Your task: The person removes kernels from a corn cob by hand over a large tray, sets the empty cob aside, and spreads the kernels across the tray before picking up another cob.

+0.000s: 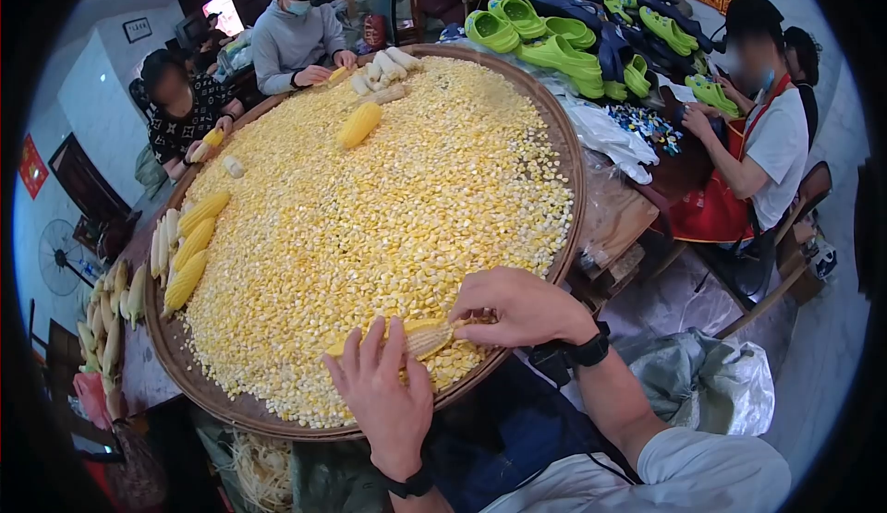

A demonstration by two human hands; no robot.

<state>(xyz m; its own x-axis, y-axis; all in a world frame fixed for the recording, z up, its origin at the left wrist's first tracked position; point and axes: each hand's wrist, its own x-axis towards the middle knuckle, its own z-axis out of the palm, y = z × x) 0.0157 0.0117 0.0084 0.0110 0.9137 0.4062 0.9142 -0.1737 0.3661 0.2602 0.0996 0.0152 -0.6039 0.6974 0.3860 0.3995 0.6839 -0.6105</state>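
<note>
A partly stripped corn cob point(427, 337) lies just above the loose kernels point(370, 227) at the near edge of a big round tray point(575, 208). Bare pale cob shows along its middle, with yellow kernels along its upper edge and left end. My left hand point(388, 393) grips the cob's left part, fingers laid over it and the thumb hidden. At its right end my right hand point(528, 310) is closed, with curled fingers pressed against the tip. Whole yellow ears point(189, 259) rest at the tray's left side, beside bare cobs point(164, 241).
Another ear point(359, 125) and stripped cobs point(386, 68) lie toward the far side. Two people point(300, 33) point(185, 97) handle corn across the tray. Green clogs point(564, 56) are piled at the right, near a seated person point(771, 134). Husked ears point(106, 319) stand at far left.
</note>
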